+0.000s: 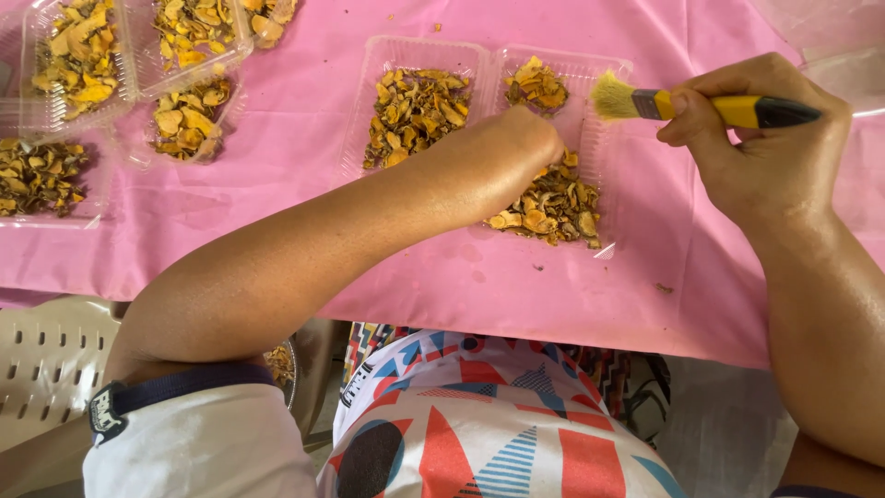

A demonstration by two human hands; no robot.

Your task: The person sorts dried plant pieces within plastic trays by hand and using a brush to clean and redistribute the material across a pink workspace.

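**Brush held over trays of dried slices**

Clear plastic trays [419,57] on the pink tablecloth [304,175] hold yellow-brown dried slices [413,112]. The left hand [525,138] reaches into one tray; its grip cannot be told. The right hand [756,138] clasps a yellow-handled brush [701,106].

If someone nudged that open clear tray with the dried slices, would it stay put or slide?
The tray looks thin and light, so it would probably slide on the pink cloth. Its walls likely flex. The loose slices seem dry and brittle, apt to scatter; some lie past its edge.
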